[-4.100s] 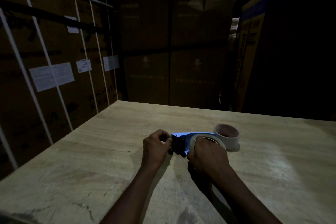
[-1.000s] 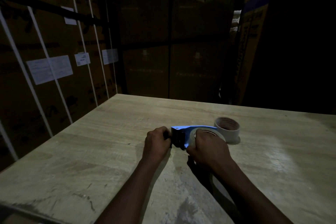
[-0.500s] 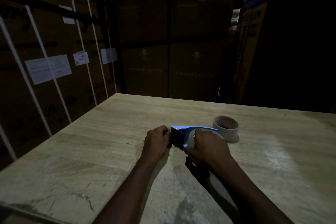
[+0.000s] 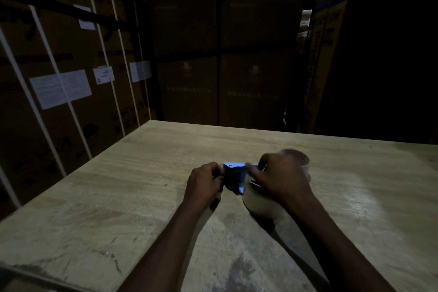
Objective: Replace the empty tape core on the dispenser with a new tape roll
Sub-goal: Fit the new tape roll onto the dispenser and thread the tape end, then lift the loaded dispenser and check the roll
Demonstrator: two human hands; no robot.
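Since half a second ago, right hand (image 4: 282, 180) has lifted toward centre-right, over the pale tape roll (image 4: 259, 204). Tabletop (image 4: 142, 185) carries all. Blue dispenser (image 4: 234, 176) sits at frame centre; left hand (image 4: 205, 185) clamps its handle end. Right fingers curl over the roll; exact grip unclear. Empty core (image 4: 299, 157) stands behind. Seating probably requires steady bracing and square alignment.
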